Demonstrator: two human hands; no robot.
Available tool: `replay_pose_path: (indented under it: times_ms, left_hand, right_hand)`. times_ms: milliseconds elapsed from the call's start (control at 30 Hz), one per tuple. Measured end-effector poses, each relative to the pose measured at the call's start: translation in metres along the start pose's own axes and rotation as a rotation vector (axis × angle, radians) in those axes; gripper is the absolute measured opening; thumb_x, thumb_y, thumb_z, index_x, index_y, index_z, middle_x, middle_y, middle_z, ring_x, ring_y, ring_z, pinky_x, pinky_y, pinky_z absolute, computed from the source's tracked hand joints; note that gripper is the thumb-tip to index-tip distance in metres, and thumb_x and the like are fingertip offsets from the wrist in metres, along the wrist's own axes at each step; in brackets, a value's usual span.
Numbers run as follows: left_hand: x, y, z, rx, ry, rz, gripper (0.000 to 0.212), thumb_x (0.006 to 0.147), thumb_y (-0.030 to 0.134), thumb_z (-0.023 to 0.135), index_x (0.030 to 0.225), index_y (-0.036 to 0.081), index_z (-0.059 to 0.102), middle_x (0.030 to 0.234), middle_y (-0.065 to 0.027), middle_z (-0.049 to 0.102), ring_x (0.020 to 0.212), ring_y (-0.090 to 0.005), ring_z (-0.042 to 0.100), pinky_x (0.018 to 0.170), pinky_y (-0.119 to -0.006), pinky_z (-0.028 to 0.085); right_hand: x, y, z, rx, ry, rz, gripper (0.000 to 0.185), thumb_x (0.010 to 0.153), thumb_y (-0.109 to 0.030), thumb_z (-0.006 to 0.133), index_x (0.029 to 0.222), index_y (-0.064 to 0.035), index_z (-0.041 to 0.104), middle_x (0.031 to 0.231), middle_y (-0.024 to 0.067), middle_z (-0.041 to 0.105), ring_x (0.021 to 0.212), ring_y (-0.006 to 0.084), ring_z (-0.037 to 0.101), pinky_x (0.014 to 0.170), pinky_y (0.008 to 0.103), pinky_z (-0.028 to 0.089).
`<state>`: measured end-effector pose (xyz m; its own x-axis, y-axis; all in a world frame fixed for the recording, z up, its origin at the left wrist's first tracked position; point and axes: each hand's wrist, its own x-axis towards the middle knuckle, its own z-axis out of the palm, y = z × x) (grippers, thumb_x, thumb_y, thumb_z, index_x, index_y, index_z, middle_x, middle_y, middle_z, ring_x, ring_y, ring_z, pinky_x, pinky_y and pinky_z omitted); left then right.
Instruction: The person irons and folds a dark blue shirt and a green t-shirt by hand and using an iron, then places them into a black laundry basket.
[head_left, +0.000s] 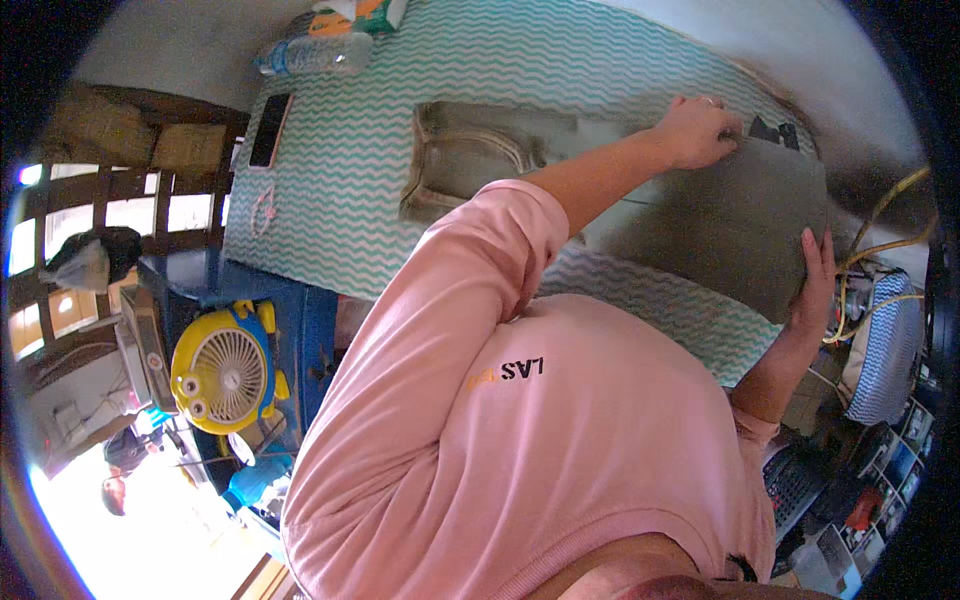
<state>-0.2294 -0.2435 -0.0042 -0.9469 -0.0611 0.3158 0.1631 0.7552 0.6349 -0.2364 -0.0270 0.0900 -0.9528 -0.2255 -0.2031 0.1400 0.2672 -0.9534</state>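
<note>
A grey sheet (720, 217), apparently fabric, lies on the table to my front right. My left hand (697, 133) reaches across to its far edge with the fingers curled. Whether those fingers pinch the sheet is hidden. Along the sheet's right edge rests my right hand (814, 281), fingers extended and slightly apart. A grey-brown fabric piece with raised curved seams (472, 154) lies left of the sheet, partly behind my left forearm. Small black pieces (772, 133) sit just beyond the sheet's far right corner.
The table has a teal-and-white zigzag cover (330, 187). A smartphone (271, 130), a clear plastic bottle (319, 54) and a pink cord (262, 212) lie on it. A yellow-and-blue fan (225, 367) stands to the left. Yellow cables (885, 206) hang at the right. A person (124, 465) is in the background.
</note>
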Motion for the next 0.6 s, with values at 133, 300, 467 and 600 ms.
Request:
replay_pose_path:
  times_ms: [133,300,467,600]
  left_hand:
    - [-0.048,-0.021,-0.019,-0.3,0.347,-0.128,0.031,0.076,0.032,0.052,0.098,0.01,0.053,0.092,-0.0131,0.052,0.085,-0.0265,0.052,0.075,-0.038,0.04]
    - [-0.143,-0.041,-0.073,-0.964,0.48,-0.427,0.036,0.085,0.035,0.04,0.104,0.005,0.049,0.092,-0.0066,0.05,0.075,-0.0149,0.049,0.066,-0.029,0.043]
    - [-0.252,-0.087,-0.089,-1.32,0.84,-0.683,0.054,0.085,0.049,0.027,0.11,0.005,0.045,0.101,-0.0058,0.052,0.09,-0.0188,0.049,0.077,-0.029,0.038]
    - [-0.308,-0.085,-0.082,-1.198,0.916,-0.856,0.048,0.085,0.038,0.037,0.114,0.0,0.041,0.107,-0.0101,0.05,0.097,-0.0205,0.048,0.085,-0.03,0.036]
  right_hand:
    - [-0.012,-0.009,0.07,-0.007,-0.354,-0.128,0.057,0.074,-0.022,0.059,0.121,0.0008,0.036,0.116,0.0122,0.044,0.103,0.0203,0.044,0.086,0.0297,0.035]
    - [-0.029,0.012,0.196,0.056,-0.649,-0.29,0.048,0.076,-0.025,0.058,0.114,-0.001,0.041,0.106,0.0085,0.05,0.096,0.017,0.046,0.084,0.0279,0.036]
    - [-0.054,0.062,0.314,-0.234,-0.886,-0.669,0.05,0.076,-0.026,0.055,0.115,0.0,0.038,0.104,0.0228,0.049,0.097,0.0345,0.049,0.083,0.036,0.039]
    - [-0.024,0.096,0.37,-0.476,-0.79,-0.938,0.033,0.077,-0.018,0.052,0.106,-0.002,0.047,0.094,0.0193,0.052,0.086,0.034,0.051,0.076,0.0405,0.041]
